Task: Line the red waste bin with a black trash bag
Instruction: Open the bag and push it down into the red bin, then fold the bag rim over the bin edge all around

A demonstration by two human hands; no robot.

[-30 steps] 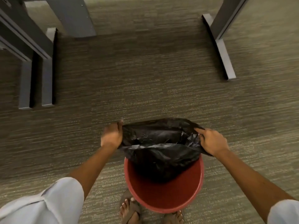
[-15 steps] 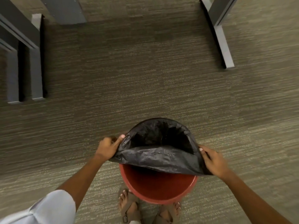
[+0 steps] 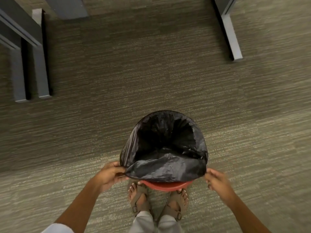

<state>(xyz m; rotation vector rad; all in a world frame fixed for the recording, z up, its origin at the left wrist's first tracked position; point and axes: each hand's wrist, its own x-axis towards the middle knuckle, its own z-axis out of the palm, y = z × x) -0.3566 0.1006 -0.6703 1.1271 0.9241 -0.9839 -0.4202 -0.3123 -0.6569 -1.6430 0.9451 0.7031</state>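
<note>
The red waste bin (image 3: 166,186) stands on the carpet just in front of my feet; only a strip of its near rim shows. The black trash bag (image 3: 165,145) sits open in it, its mouth folded over the far and side rim, the near edge stretched flat above the red rim. My left hand (image 3: 109,174) pinches the bag's near left corner. My right hand (image 3: 217,180) pinches the near right corner. Both hands are level with the bin's near rim, one on each side.
Grey table legs and feet stand on the carpet at the far left (image 3: 42,64) and far right (image 3: 232,39). My sandalled feet (image 3: 139,197) touch the bin's near side. Open carpet lies beyond the bin.
The bag's mouth has spread wider and come down over the bin, hiding most of the red rim. Both hands have slid toward me along the sides to the near edge.
</note>
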